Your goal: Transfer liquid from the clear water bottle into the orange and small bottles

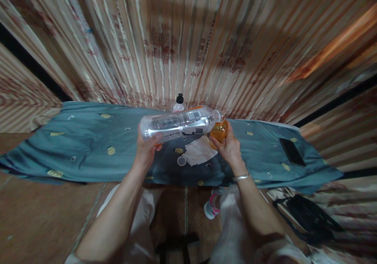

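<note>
My left hand [149,148] is wrapped round the base of a large clear plastic bottle [176,124] with a printed label. This bottle lies almost level, its neck pointing right and tilted slightly up. In my right hand [229,148] is a smaller orange bottle [218,132], held close by. The clear bottle's mouth is at the top of the orange bottle; whether they touch I cannot tell. Below them a crumpled white cloth or tissue [200,151] rests on the table, beside a small round cap [182,161].
A bottle with a black top [179,98] stands behind the clear bottle. A dark phone [292,152] lies at the right on the teal tablecloth [88,138]. A striped curtain [182,40] hangs behind the table. A black bag [309,217] sits at the lower right.
</note>
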